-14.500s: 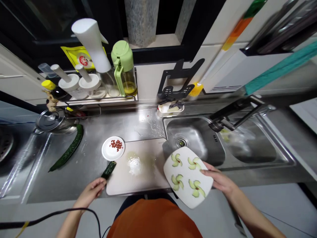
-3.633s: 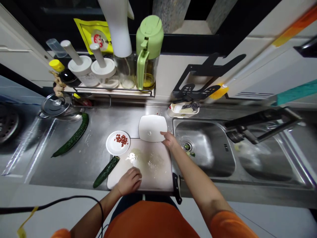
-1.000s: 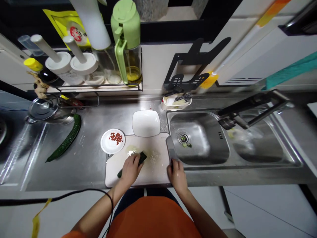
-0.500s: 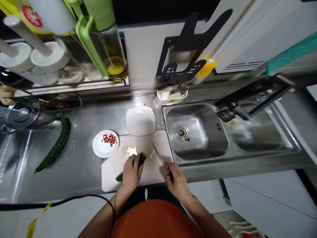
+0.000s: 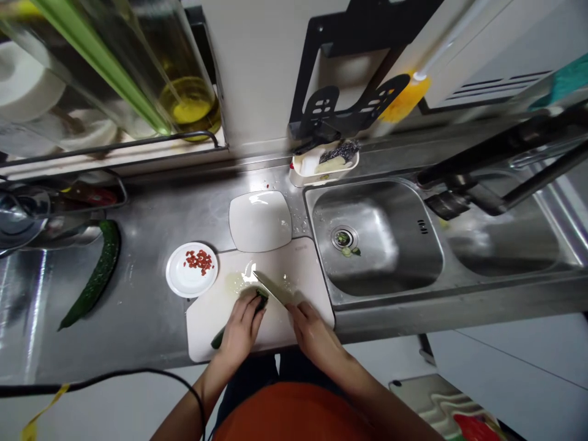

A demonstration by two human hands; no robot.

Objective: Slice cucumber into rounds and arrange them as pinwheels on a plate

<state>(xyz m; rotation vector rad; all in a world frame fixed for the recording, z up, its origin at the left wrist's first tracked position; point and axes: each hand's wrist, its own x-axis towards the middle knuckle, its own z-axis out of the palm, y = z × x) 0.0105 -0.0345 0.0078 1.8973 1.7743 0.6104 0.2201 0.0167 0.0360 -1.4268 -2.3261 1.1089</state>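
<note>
My left hand (image 5: 241, 323) is closed over a dark green cucumber piece (image 5: 217, 339) lying on the white cutting board (image 5: 294, 263); its two ends show on either side of my fingers. My right hand (image 5: 311, 327) grips a knife (image 5: 267, 285) by its handle, which my fingers mostly cover. The blade points up and left, just beside the cucumber's cut end. Whether it touches the cucumber I cannot tell. Wet patches shine on the board. A white squarish plate (image 5: 260, 222) stands at the board's far edge.
A small white plate (image 5: 184, 278) with red bits stands left of the board. Farther left lies a whole cucumber (image 5: 97, 278). The steel sink (image 5: 381, 236) on the right has green scraps near its drain, and a black faucet (image 5: 452, 196) reaches over it. A black cable (image 5: 138, 371) runs along the front.
My right hand has moved left with the knife, bringing the blade close to the cucumber's end. My left hand keeps its hold. The camera view has shifted closer to the counter.
</note>
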